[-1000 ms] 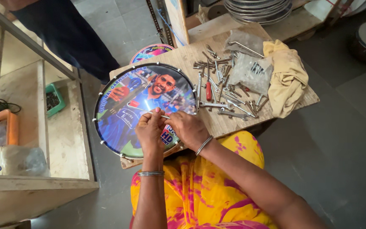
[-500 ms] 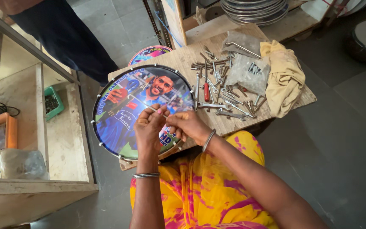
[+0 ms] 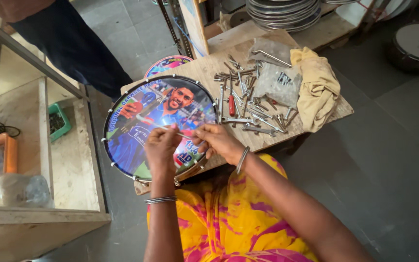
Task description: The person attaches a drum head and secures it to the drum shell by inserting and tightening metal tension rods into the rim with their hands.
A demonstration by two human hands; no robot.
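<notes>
Both hands meet over a round printed drum (image 3: 141,126) lying on the wooden worktop (image 3: 204,68). The left hand (image 3: 162,148) and right hand (image 3: 217,140) pinch a thin rod (image 3: 183,136) between them; spanners (image 3: 248,104) lie beside.

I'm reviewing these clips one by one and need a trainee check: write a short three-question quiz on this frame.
1. True or false: both hands are over the round printed drum.
2. What lies right of the loose metal tools on the wooden board?
A. a green tray
B. a yellowish cloth
C. blue scissors
3. What do the two hands pinch between them?

Key
1. True.
2. B.
3. A thin metal rod, one end at each hand's fingertips, above the drum's near edge.
</notes>
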